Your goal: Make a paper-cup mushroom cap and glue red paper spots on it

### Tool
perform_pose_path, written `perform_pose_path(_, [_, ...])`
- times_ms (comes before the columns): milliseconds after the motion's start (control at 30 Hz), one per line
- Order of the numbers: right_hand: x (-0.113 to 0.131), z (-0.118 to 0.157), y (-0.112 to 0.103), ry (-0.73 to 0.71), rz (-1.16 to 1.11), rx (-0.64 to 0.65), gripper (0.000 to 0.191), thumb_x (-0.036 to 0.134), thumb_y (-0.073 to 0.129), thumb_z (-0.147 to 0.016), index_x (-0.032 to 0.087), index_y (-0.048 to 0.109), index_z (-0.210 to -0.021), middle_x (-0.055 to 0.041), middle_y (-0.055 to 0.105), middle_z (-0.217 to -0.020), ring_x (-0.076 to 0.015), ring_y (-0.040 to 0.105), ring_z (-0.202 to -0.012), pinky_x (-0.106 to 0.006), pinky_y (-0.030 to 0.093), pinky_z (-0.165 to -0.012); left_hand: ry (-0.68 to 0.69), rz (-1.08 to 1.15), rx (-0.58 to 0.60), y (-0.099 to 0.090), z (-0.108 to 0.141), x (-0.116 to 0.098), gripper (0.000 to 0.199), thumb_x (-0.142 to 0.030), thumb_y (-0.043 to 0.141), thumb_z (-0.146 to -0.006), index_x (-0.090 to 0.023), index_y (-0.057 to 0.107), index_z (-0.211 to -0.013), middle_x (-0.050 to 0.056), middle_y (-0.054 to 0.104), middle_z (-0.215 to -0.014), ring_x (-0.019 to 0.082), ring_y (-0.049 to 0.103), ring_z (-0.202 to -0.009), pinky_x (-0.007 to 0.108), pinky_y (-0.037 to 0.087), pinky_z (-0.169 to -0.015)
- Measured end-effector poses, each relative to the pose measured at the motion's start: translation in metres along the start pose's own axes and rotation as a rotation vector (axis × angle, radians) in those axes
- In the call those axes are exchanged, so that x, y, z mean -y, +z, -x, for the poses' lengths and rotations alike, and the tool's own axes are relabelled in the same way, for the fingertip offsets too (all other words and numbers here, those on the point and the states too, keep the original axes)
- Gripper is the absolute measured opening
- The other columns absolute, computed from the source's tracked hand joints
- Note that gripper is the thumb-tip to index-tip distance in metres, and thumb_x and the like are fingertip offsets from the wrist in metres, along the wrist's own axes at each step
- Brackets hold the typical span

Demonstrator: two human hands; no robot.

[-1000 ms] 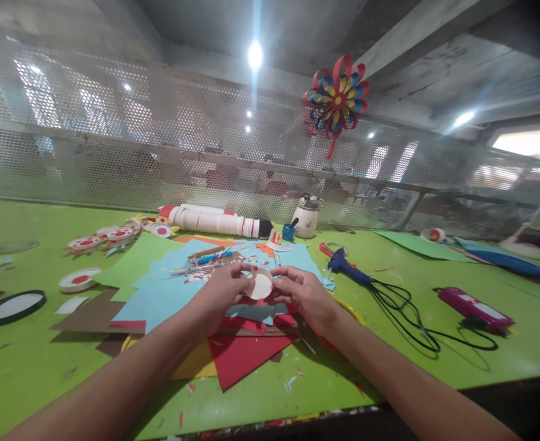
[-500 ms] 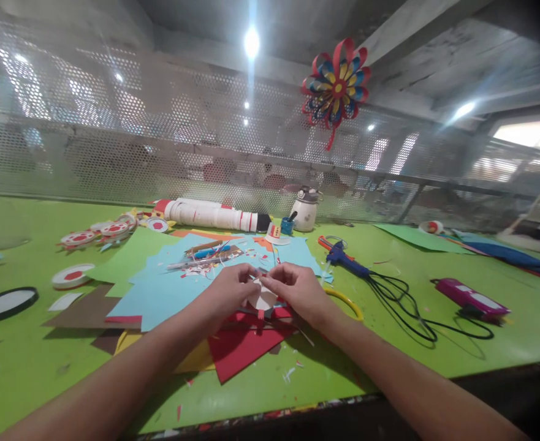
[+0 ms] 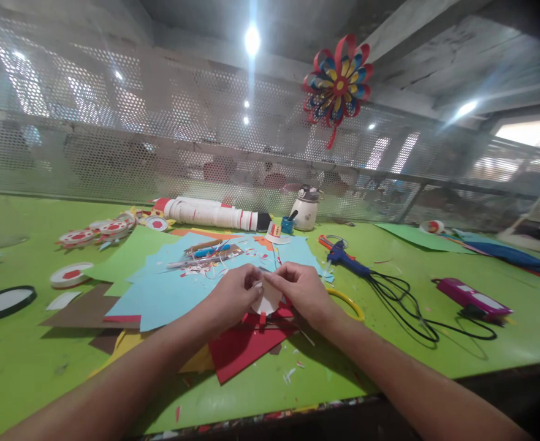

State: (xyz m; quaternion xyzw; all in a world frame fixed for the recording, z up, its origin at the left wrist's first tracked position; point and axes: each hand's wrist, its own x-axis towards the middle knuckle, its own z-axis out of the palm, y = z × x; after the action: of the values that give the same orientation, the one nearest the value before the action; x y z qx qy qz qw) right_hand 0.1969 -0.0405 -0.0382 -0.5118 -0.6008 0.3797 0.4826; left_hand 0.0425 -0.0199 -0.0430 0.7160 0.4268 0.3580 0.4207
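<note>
Between my two hands is a small round white paper piece (image 3: 268, 301) with a red tab at its lower edge. My left hand (image 3: 239, 288) pinches its left side, thumb and fingers together. On the other side my right hand (image 3: 300, 288) has its thumb and fingertips closed at the piece's upper edge. What lies right between the fingertips is partly hidden. Under the hands are red paper (image 3: 246, 352) and light blue paper (image 3: 159, 300) with scraps on it. Yellow-handled scissors (image 3: 349, 303), partly covered, lie by my right wrist.
A blue glue gun (image 3: 350, 260) with a looped black cord lies right, near a magenta device (image 3: 472, 298). Behind stand a white bottle (image 3: 305, 211), a blue jar (image 3: 287, 225) and a small paper hat (image 3: 277, 233). Several red-and-white paper discs (image 3: 77, 237) lie left, near a black-rimmed disc (image 3: 5, 304).
The white piece has turned slightly and shows more of its face between my hands. My fingers have shifted a little around it; the camera view moved very slightly.
</note>
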Motion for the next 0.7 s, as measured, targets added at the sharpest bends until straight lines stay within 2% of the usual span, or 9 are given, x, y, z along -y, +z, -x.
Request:
perform_pose_path(100, [0.0,-0.001,0.001,0.033,-0.064,0.004,0.033,0.045,0.073,-0.067,0.015,0.06,-0.064,0.0001,0.059,-0.058,-0.0111,0.05,-0.055,-0.024,0.038,-0.05,0.014,-0.035,-0.003,0.0,0.001,0.0,0.004,-0.021,0.051,-0.073,-0.017,0.051,-0.072,-0.002,0.052,-0.062,0.013,0.049,-0.058,0.025,0.037,-0.053])
perform_pose_path(333, [-0.007,-0.004,0.001,0.22,-0.325,0.055,0.035,0.041,0.08,-0.058,0.016,0.055,-0.062,0.0024,0.057,-0.054,-0.0086,0.051,-0.047,-0.019,0.034,-0.041,0.019,-0.071,0.013,0.004,-0.002,0.007,0.007,-0.021,0.049,-0.076,-0.017,0.053,-0.08,0.001,0.056,-0.067,0.016,0.052,-0.061,0.027,0.039,-0.055])
perform_pose_path(500, [-0.009,-0.006,0.0,0.295,-0.443,0.119,0.034,0.034,0.082,-0.051,0.017,0.055,-0.064,0.0018,0.059,-0.055,-0.0097,0.053,-0.047,-0.023,0.043,-0.046,0.033,-0.074,0.015,0.005,-0.003,0.01,0.007,-0.021,0.05,-0.076,-0.017,0.053,-0.081,0.001,0.057,-0.069,0.016,0.053,-0.063,0.028,0.04,-0.057])
perform_pose_path(700, [-0.008,-0.006,-0.001,0.307,-0.506,0.141,0.033,0.027,0.082,-0.049,0.017,0.054,-0.063,0.0018,0.06,-0.055,-0.01,0.054,-0.049,-0.024,0.046,-0.05,0.048,-0.086,0.013,0.006,-0.002,0.007,0.007,-0.019,0.049,-0.075,-0.017,0.053,-0.08,0.001,0.057,-0.069,0.016,0.053,-0.063,0.028,0.04,-0.058])
